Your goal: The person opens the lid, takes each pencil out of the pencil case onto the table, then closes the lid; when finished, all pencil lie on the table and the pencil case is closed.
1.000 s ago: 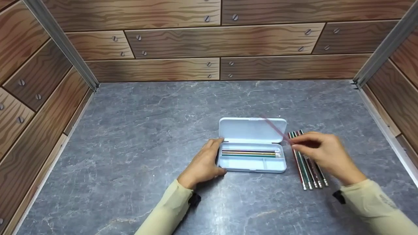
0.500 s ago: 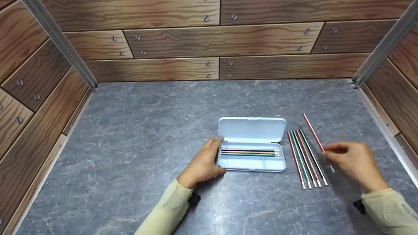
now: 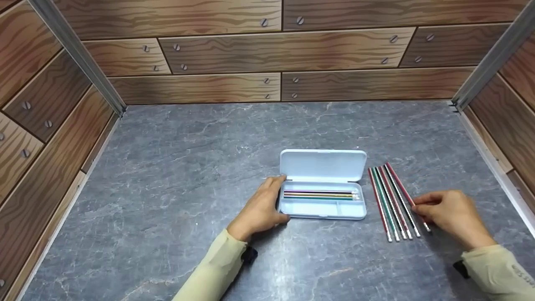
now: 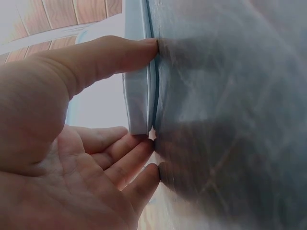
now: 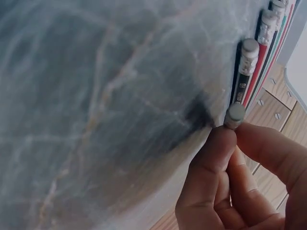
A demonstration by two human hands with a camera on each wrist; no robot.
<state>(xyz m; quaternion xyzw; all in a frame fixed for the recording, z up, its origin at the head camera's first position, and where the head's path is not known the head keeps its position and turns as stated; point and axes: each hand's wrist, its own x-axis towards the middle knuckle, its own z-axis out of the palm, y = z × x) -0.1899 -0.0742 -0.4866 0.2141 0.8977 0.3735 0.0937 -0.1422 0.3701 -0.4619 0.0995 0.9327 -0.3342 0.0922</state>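
A pale blue pencil case (image 3: 307, 209) lies with its lid (image 3: 322, 165) raised at the back. Several pencils (image 3: 317, 195) lie in its rear compartment. My left hand (image 3: 259, 207) holds the case's left end; in the left wrist view the thumb crosses its front side and fingertips touch the end. My right hand (image 3: 453, 215) pinches a red pencil (image 3: 399, 182) near its eraser end, beside the right side of a slanted row of pencils (image 3: 383, 205) with erasers toward me. The right wrist view shows the held pencil's eraser (image 5: 235, 115) between thumb and fingers.
Everything rests on a grey marbled tabletop (image 3: 188, 167). Wood-patterned panels (image 3: 221, 54) wall it in at the back and both sides, with metal posts (image 3: 79, 58) at the rear corners.
My right hand has carried the red pencil from near the case over to the row's right side and lowered it alongside. The left hand has stayed at the case.
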